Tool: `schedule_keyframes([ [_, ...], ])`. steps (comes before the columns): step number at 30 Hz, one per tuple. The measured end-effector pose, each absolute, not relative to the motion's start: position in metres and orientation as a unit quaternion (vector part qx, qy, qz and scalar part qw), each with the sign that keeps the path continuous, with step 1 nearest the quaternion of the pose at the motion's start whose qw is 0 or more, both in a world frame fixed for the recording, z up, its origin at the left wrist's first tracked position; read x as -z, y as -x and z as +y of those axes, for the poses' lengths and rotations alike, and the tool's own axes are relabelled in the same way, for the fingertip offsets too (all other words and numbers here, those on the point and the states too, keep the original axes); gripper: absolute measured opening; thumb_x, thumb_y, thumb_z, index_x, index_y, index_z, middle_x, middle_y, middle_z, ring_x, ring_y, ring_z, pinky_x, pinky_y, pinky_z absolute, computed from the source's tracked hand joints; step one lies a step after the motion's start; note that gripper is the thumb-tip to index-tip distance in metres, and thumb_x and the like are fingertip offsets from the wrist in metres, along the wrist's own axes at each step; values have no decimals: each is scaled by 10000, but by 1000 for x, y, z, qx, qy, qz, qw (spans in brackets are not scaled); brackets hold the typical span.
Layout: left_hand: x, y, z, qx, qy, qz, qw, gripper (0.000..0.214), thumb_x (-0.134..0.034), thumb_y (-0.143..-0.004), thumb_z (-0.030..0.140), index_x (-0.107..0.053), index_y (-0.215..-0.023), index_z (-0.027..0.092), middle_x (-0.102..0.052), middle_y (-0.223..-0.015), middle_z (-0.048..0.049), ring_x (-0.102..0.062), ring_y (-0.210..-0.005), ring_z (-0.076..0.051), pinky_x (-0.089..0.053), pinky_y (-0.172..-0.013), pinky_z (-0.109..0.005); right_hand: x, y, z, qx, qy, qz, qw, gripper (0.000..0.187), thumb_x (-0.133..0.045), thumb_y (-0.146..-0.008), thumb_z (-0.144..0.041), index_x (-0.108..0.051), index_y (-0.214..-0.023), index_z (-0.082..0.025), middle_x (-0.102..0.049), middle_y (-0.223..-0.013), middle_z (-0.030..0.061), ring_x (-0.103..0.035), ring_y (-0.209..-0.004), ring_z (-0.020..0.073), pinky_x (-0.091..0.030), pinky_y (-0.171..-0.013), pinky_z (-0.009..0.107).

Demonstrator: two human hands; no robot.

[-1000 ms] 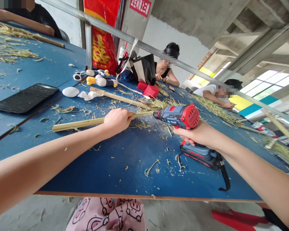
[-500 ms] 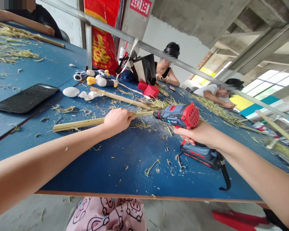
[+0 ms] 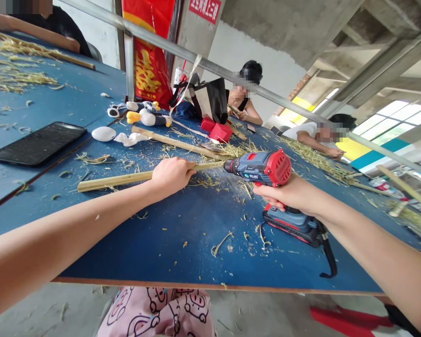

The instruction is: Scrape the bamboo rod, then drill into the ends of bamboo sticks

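Note:
My left hand is closed around a pale wooden stick that lies along the blue table. In my right hand is a blue and red cordless drill, gripped by its handle, with its chuck pointing left at the stick's far end. Any bit in the chuck and its exact contact with the stick are too small to make out. Behind them lies a second stick, and curled shavings are scattered around the drill's nose.
A black phone lies at the left, near a white egg-shaped object and plush ducks. Red boxes and a black bag stand behind. A metal rail crosses above the table. Several people sit around it.
My hands, the stick and the drill keep almost the same place. Across the table, a person's hands have lifted slightly with a stick-like piece.

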State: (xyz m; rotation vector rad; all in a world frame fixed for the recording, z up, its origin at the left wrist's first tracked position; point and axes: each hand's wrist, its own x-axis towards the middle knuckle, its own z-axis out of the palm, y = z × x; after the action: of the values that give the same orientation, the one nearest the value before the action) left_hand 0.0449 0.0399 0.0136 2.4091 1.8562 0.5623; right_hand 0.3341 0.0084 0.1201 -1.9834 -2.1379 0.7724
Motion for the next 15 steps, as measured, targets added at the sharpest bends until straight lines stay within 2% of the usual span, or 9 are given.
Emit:
schedule_keyframes([
  [4, -14, -45, 40, -177, -779, 602, 23, 405, -462, -1008, 422, -719, -1308, 331, -788, -1047, -67, -738, -909, -271, -547, -763, -358, -121, -331, 8, -253, 666, -700, 57, 383, -681, -811, -389, -462, -535, -238, -487, -429, -27, -417, -367, 111, -453, -484, 311],
  [15, -13, -46, 41, -181, -780, 599, 11, 384, -471, -1009, 411, -732, -1279, 330, -792, -1032, -63, -743, -895, -270, -542, -742, -353, -130, -317, 0, -270, 677, -681, 65, 348, -685, -779, -332, -461, -532, -235, -468, -436, -34, -398, -377, 103, -432, -472, 299],
])
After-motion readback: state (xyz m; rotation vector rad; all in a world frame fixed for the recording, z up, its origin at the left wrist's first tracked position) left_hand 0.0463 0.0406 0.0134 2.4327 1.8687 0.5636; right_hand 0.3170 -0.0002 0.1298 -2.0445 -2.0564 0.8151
